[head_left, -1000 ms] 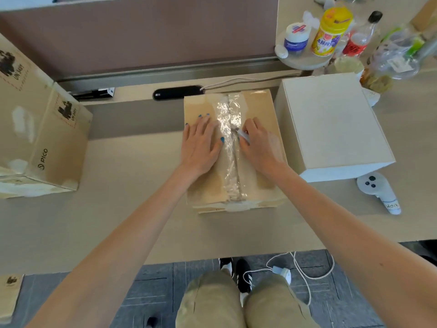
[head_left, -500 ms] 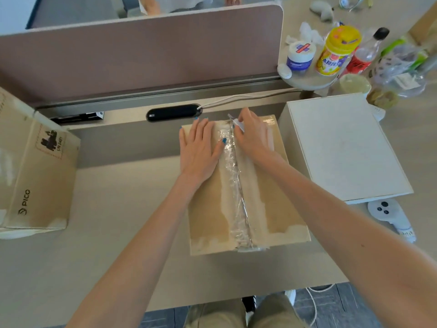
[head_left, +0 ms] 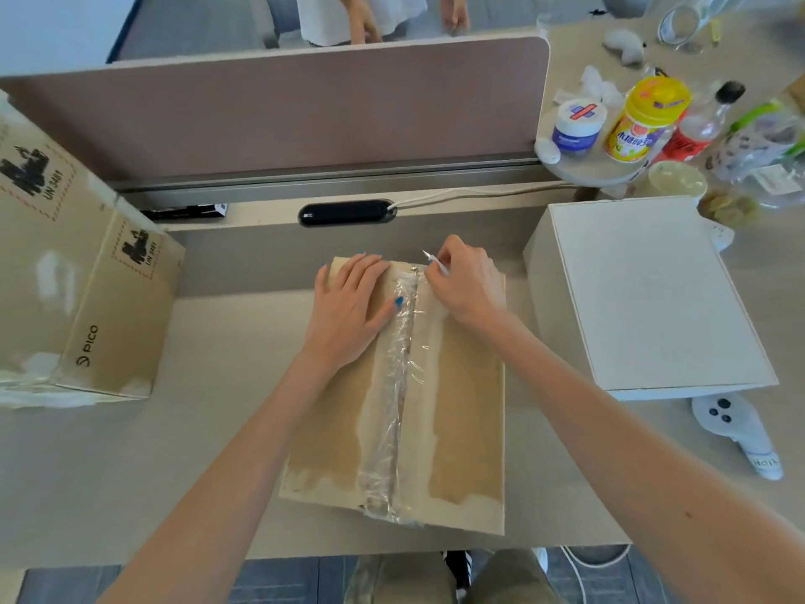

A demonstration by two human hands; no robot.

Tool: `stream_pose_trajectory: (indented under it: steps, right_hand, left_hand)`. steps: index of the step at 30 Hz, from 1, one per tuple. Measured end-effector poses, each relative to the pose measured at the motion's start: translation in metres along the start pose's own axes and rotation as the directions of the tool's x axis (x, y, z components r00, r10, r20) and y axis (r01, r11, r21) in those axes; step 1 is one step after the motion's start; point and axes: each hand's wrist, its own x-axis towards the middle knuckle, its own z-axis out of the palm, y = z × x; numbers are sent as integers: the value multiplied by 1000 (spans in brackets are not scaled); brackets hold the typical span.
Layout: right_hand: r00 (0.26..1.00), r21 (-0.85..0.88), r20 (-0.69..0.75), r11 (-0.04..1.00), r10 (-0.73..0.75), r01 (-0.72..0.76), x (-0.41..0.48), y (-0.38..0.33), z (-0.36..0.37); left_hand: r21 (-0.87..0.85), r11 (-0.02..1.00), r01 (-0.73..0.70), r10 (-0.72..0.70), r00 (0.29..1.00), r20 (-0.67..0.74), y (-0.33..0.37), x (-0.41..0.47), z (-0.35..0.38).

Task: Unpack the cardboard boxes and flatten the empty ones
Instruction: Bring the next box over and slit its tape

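A brown cardboard box [head_left: 470, 411] lies on the desk in front of me, its top seam covered by a strip of clear tape [head_left: 398, 385]. My left hand [head_left: 348, 311] rests flat on the left flap, fingers straight, thumb beside the tape. My right hand [head_left: 464, 285] pinches a small white blade tool [head_left: 433, 261] at the far end of the seam, its tip pointing away from me. A larger brown box [head_left: 87, 298] printed PICO stands at the left. A closed white box [head_left: 649, 294] stands at the right.
A desk divider panel [head_left: 279, 111] runs along the back, with a black cable port [head_left: 346, 212] below it. Jars and bottles [head_left: 644, 119] crowd the back right. A white controller [head_left: 740, 433] lies near the white box. Another person's hands [head_left: 409, 15] show beyond the divider.
My right hand has run the blade tool along the taped seam from the middle of the box to its far end. My left hand stayed flat on the left flap. My head moved closer over the box.
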Motion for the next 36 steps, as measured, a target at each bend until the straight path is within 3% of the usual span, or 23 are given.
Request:
stream_pose_trajectory:
  steps: [4,8,12,20,30,36]
  right_hand:
    - [991,20,109,997,-73,71,-2,2,2]
    - [960,-123,205,969,-189,216,10,4,-6]
    - [942,-290,186,901,-278,323,28,-2,-6]
    - [852,-336,345,796,-394,504,59,-1,-8]
    - [797,-308,420,758,-434,575,66,2,-7]
    - [724,-354,399,633,-563,688,63,8,-7]
  left_hand:
    - [-37,999,-1,0,1000,-13,-7,-16,-6]
    - [-103,992,76,-80,996,-35,-2,-10,-8]
    - [-189,967,169,-180,983,-42,5,6,-9]
    - [-355,883,308,-303,950,70,5,17,-13]
    - [-345,887,307,-306,950,59,6,17,-11]
    - [-316,916,248,-272,962,-32,6,12,-8]
